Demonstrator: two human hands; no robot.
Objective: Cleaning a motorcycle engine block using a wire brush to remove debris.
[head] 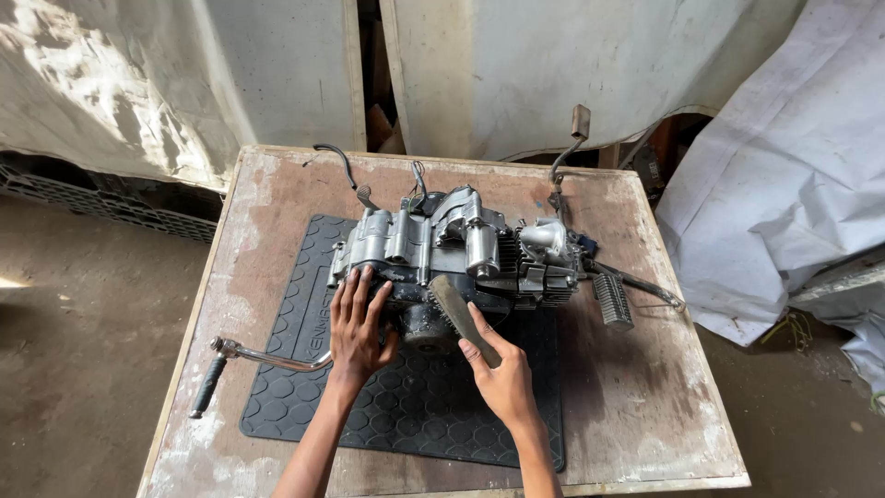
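A grey, grimy motorcycle engine (461,254) lies on a black rubber mat (415,406) on a wooden table (636,406). My left hand (358,327) rests flat with fingers spread on the engine's near left side. A flat dark brush (454,309) is gripped in my right hand (502,373), its bristled end laid against the engine's dark round cover (415,323). A kick lever (249,358) with a black grip sticks out to the left. A gear pedal (613,300) juts out to the right.
A second lever (570,143) rises behind the engine at the table's back edge. White tarpaulins (784,184) hang behind and to the right. Bare dusty ground (83,350) lies left of the table, with a dark crate edge (92,198) beyond.
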